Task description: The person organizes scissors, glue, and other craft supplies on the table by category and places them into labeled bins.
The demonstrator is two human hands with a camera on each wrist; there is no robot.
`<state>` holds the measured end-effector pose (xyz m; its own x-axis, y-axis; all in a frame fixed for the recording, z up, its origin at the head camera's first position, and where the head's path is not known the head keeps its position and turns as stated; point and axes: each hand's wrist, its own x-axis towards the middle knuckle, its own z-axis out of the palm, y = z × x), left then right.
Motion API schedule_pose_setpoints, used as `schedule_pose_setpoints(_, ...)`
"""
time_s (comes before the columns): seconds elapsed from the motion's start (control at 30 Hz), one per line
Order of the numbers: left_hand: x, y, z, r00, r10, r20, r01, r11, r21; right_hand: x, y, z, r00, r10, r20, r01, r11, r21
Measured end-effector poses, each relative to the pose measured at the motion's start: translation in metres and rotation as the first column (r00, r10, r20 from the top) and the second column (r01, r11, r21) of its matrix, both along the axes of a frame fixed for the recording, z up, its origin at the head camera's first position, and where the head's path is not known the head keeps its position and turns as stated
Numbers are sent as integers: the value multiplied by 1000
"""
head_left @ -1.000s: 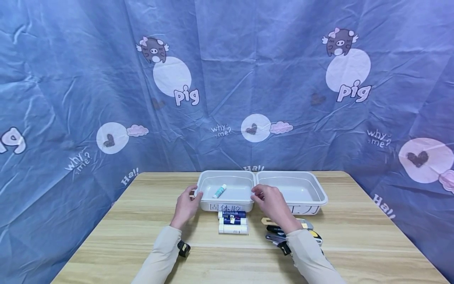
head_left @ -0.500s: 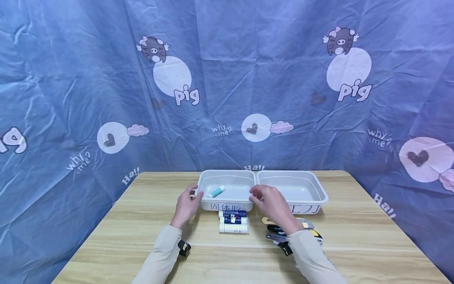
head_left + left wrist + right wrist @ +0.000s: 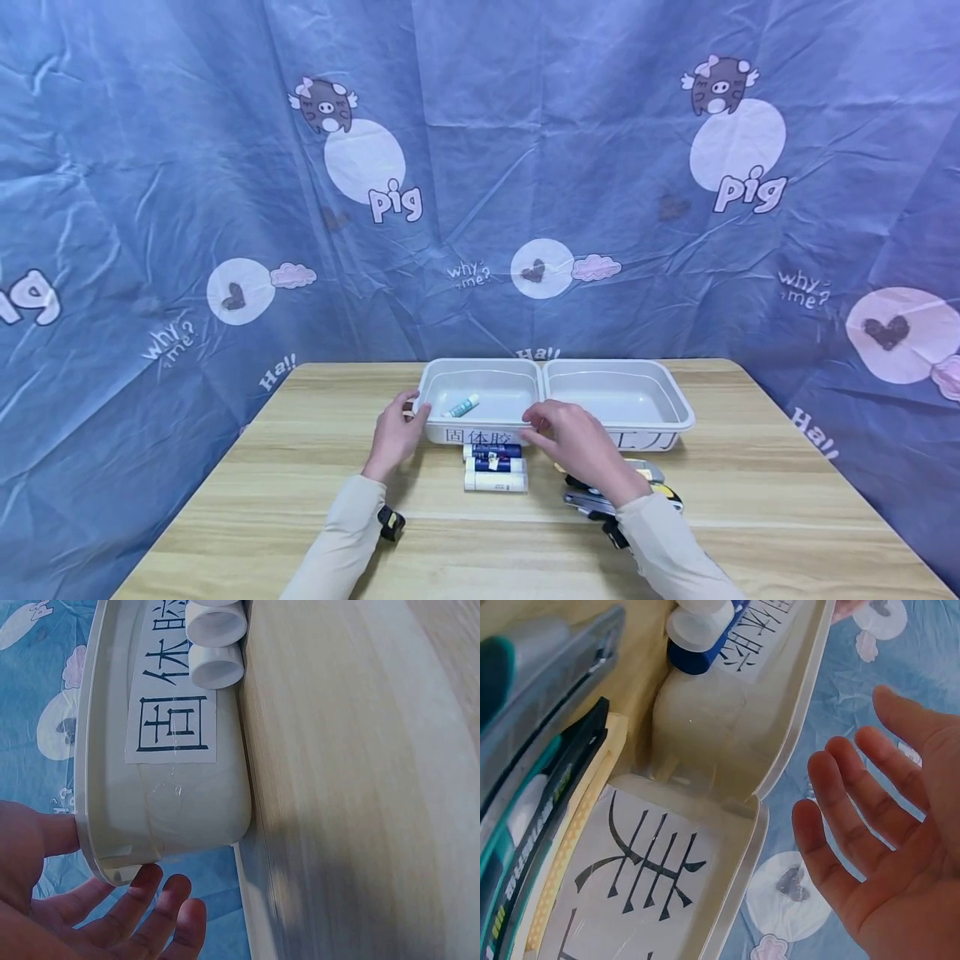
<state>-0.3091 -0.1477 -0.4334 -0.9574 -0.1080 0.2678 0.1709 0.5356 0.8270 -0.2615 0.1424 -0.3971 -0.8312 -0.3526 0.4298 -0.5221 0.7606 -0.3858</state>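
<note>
Two white plastic boxes stand side by side at the table's back. My left hand (image 3: 396,435) grips the left corner of the left box (image 3: 187,806), thumb at the rim and fingers against the outer wall. Inside it lies a teal and white glue stick (image 3: 461,406). In the head view my right hand (image 3: 573,442) hovers around this box's front right corner; its wrist view shows relaxed, slightly bent fingers (image 3: 832,780) holding nothing, apart from the rim. Several glue sticks (image 3: 495,467) lie in a row in front of the left box.
The right box (image 3: 660,392) adjoins the left one; both carry paper labels with Chinese characters. Several utility knives (image 3: 555,817) lie in front of the right box, partly hidden under my right forearm in the head view. A blue printed curtain (image 3: 480,183) hangs behind the table.
The glue stick inside the left box has rolled to the left and then slightly back. My right hand has shifted slightly left and toward me. The left hand stays at its corner.
</note>
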Motion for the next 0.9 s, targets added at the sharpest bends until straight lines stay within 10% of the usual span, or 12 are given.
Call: schedule_pose_setpoints(0.9,0,-1,-1,1000,1,7,-1,1000,1,15,-11,-28,979,163,-119,-135,966,219)
